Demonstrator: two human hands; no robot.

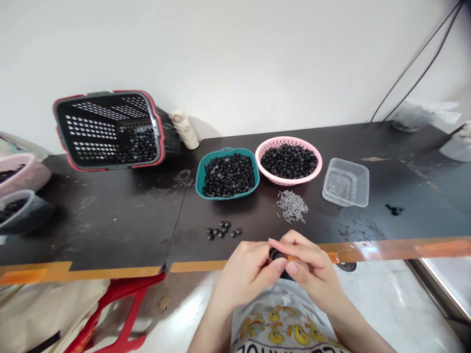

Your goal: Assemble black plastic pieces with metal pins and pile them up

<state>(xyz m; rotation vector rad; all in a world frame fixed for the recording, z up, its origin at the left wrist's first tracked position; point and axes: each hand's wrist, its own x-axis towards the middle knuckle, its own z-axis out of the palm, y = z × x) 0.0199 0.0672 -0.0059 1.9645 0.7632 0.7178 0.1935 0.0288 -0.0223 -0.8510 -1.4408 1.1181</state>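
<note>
No complete word can be read. At the bottom centre of the frame, large dark capitals run across the front of the pale grey shirt (283, 294), but the frame's lower edge cuts them off, leaving only their upper parts. Left of the upper centre, a white bottle (187, 132) bears faint markings, too small to make out.

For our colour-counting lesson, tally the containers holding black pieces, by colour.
Pink baskets: 2
Teal basket: 1
Black basket with red rim: 1
Clear bowl: 1
Total: 5
</note>
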